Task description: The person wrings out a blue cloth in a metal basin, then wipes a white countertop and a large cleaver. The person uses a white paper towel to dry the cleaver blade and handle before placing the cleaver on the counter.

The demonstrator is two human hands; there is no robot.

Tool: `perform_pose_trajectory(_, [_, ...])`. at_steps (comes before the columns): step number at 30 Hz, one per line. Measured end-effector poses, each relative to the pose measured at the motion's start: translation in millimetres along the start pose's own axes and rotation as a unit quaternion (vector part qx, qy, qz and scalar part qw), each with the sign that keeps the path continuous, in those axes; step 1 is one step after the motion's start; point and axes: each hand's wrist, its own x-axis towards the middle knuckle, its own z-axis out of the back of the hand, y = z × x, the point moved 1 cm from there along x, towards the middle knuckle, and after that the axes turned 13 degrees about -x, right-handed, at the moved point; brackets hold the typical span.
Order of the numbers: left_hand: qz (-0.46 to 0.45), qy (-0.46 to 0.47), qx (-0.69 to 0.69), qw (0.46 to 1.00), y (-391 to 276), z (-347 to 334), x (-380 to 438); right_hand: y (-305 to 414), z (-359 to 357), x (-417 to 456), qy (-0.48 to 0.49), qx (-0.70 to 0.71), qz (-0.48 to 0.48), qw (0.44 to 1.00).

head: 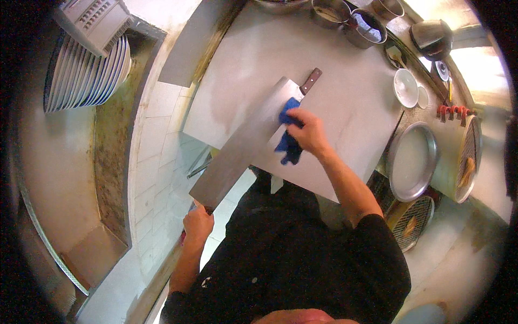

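Note:
My left hand (198, 222) grips the handle of a very long, broad rectangular knife (238, 150) at the lower left. Its grey blade slants up to the right, from beyond the edge of a pale worktop (251, 52) to over its middle. Near the far end, my right hand (309, 131) holds a crumpled blue cloth (290, 111) against the blade's right side; part of the cloth hangs below the fingers. Just past that end lies a brown riveted knife handle (311, 82) on the worktop. What it joins is mostly hidden by the long blade.
Metal pots (366, 30) line the worktop's far right edge, with a white bowl (405, 88) nearby. At right stand a round metal pan (413, 162) and baskets (469, 162). Stacked plates (87, 77) and a plastic rack (95, 22) are at upper left, past a tiled wall (156, 133).

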Motion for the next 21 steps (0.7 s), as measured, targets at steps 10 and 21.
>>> perform_pose_trajectory(10, [-0.021, -0.014, 0.009, 1.000, 11.5, -18.5, -5.0, 3.3, -23.3, 90.5, 0.019, -0.290, 0.009, 0.957])
perform_pose_trajectory(21, [-0.019, 0.002, -0.030, 0.999, -5.8, 8.3, -6.8, 53.9, -27.0, -49.7, 0.225, 0.204, -0.053, 0.952])
